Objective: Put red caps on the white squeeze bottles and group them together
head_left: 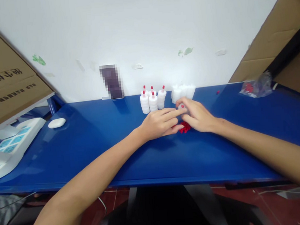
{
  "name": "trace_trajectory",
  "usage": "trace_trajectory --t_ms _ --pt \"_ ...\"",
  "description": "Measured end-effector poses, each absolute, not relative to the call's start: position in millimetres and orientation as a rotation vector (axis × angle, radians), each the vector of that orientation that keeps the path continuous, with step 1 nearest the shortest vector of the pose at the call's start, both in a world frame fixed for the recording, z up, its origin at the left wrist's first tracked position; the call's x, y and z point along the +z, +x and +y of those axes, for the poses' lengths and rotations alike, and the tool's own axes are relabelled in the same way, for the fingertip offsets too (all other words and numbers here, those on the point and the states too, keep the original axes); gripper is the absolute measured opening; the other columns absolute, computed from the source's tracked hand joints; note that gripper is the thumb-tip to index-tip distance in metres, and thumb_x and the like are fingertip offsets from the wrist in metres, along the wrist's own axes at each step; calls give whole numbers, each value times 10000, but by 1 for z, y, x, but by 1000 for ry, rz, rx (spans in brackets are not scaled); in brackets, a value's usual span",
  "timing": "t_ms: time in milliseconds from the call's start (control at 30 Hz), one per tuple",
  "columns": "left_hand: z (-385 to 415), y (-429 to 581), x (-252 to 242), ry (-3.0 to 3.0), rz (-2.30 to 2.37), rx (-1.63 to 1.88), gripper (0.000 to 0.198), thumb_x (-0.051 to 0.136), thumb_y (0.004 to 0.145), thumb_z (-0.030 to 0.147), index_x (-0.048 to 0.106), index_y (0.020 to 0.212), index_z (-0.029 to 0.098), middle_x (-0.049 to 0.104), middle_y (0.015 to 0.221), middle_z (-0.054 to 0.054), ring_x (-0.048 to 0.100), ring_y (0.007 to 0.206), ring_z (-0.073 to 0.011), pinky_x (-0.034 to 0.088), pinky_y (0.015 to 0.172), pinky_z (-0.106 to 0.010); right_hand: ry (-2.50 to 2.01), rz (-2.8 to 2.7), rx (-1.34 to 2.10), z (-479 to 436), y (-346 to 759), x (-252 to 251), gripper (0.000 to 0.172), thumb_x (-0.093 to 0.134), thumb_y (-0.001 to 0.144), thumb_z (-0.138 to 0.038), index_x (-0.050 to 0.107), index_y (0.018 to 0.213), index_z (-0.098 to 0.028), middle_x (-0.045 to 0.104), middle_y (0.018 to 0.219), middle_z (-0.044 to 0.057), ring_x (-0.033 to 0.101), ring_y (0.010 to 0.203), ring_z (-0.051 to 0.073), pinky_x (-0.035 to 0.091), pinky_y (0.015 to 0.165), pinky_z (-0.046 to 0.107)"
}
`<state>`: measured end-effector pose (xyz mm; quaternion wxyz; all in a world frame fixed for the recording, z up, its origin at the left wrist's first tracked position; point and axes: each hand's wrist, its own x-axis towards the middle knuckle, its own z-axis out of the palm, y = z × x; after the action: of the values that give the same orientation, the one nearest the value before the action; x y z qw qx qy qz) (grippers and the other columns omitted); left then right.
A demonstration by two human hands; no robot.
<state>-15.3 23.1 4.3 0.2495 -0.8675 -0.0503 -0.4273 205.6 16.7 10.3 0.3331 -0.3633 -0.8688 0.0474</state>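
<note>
My left hand and my right hand meet at the middle of the blue table. Between their fingertips sits a small white bottle with a red cap; both hands pinch it. Under the hands lies a little heap of red caps. Just behind stand several capped white bottles in a cluster, and to their right several white bottles without caps.
A white scale-like machine sits at the left edge, with a white mouse beside it. A clear bag of red caps lies at the far right. Cardboard boxes flank both sides. One stray red cap lies apart.
</note>
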Motion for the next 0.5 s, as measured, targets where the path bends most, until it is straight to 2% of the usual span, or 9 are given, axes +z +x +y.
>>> trace_trajectory --t_ms 133,300,400,500 --pt "21 -14 3 -2413 -126 -1145 300 572 1023 342 592 775 174 742 1253 -88 735 1101 -184 651 922 -306 -905 -2298 198 14 205 12 292 452 803 -170 489 1090 -212 614 846 16 566 659 193 436 659 336" --pt "20 -15 5 -2501 -128 -1151 269 584 1014 324 580 792 172 718 1286 -139 709 1177 -219 647 978 -376 -956 -2301 258 9 205 18 330 492 757 -185 468 1085 -220 504 650 -67 444 482 151 374 565 311" --pt "21 -15 4 -2496 -129 -1198 236 600 1002 299 570 808 168 712 1283 -177 728 1133 -229 668 903 -364 -964 -2311 244 9 204 19 318 521 759 -205 490 1075 -218 561 683 -50 488 502 152 382 575 303" --pt "23 -16 2 -2503 -186 -1198 222 604 997 282 567 812 166 710 1282 -188 736 1115 -221 667 896 -347 -981 -2321 208 11 203 18 309 548 808 -258 516 1111 -204 639 760 -9 549 561 169 406 605 304"
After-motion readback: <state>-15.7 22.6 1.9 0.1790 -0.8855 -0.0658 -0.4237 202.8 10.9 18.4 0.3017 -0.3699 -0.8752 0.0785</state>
